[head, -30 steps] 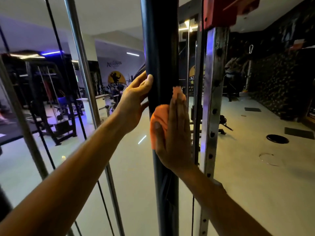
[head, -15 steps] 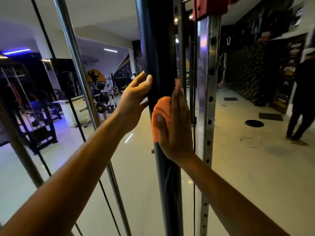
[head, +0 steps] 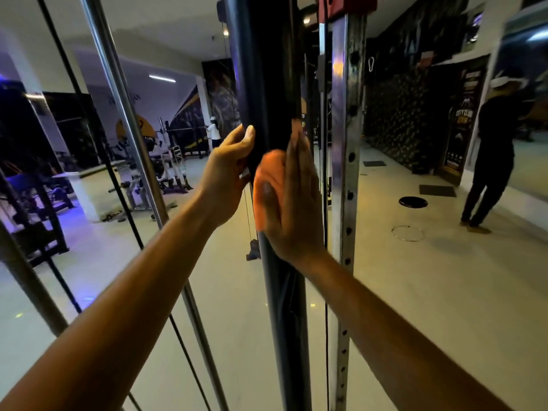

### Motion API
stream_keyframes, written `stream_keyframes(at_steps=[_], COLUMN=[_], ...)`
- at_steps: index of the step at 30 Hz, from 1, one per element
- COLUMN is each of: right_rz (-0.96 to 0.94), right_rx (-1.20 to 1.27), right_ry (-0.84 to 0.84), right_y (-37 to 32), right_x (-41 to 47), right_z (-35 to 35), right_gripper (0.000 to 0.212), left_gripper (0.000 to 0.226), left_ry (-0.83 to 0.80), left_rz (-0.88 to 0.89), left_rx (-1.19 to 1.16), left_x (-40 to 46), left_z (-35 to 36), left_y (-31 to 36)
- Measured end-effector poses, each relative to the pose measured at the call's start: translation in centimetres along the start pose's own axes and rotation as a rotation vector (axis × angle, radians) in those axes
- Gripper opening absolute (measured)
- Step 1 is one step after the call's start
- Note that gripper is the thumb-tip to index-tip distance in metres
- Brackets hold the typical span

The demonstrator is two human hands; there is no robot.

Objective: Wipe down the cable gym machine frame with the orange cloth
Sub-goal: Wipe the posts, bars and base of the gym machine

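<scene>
The right hand (head: 292,200) lies flat, fingers straight and together, pressing the soft orange cloth (head: 268,185) against the black round steel upright of the cable machine frame (head: 267,84); the cloth is trapped between palm and post, a bulge of it showing past the thumb side of that hand. The left hand (head: 228,170) is just across the post from it, fingers loosely curved around the post's far edge with the fingertips (head: 249,133) touching the black surface, bracing more than gripping; it has hold of nothing but the post. Beyond the right hand's outer edge stands a chrome square post with a row of adjustment holes (head: 347,161), and beyond the left wrist a slanting polished chrome guide rod (head: 124,114) and a thin black cable (head: 74,84). The step in hand looks like a stroke along the black upright. To do it well, the palm should keep even pressure so the cloth does not bunch or slip out at the thumb, and travel in long overlapping passes above and below the hand's present spot. The cloth needs wrapping round the curve, since a flat palm reaches only one face. The left hand should stay clear of the cloth's path.
</scene>
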State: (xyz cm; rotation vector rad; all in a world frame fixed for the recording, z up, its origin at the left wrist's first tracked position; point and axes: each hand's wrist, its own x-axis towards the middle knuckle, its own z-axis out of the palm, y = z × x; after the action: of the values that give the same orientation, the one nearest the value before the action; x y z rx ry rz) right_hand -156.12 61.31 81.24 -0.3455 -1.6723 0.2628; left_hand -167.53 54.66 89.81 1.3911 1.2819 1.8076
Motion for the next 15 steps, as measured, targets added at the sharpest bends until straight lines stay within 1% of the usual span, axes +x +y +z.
stream_keyframes(at_steps=[1, 2, 3, 5, 6, 7, 12, 15], right_rz=[0.025, 0.062, 0.108, 0.183, 0.195, 0.196, 0.09, 0.064], right_rx=[-0.007, -0.007, -0.009, -0.035, -0.039, -0.033, 0.035, 0.005], right_ry=[-0.027, -0.057, -0.086, -0.12, -0.122, -0.116, -0.01, 0.023], right_y=[0.6, 1.4, 2.2, 3.1, 3.2, 3.1, 0.4, 0.4], right_x=[-2.7, -5.7, -8.6, -12.7, -13.2, -12.7, -3.9, -3.1], right_z=[0.1, 0.2, 0.2, 0.3, 0.3, 0.4, 0.4, 0.6], right_gripper=[0.076, 0.077, 0.078, 0.079, 0.079, 0.079, 0.074, 0.074], left_gripper=[0.046, 0.04, 0.041, 0.062, 0.07, 0.071, 0.053, 0.05], left_ry=[-0.006, -0.004, 0.002, -0.005, -0.011, -0.014, -0.03, -0.022], left_rz=[-0.002, 0.0, -0.002, -0.013, -0.016, -0.014, -0.049, -0.047], left_rx=[-0.002, -0.014, -0.019, -0.017, -0.004, 0.012, 0.078, 0.079], left_x=[-0.3, -0.6, -0.8, -1.3, -1.5, -1.6, -1.7, -2.2], left_z=[-0.1, -0.2, -0.3, -0.5, -0.5, -0.5, -0.8, -0.7], left_y=[-0.7, -1.3, -1.9, -2.7, -2.8, -3.0, -3.0, -3.4])
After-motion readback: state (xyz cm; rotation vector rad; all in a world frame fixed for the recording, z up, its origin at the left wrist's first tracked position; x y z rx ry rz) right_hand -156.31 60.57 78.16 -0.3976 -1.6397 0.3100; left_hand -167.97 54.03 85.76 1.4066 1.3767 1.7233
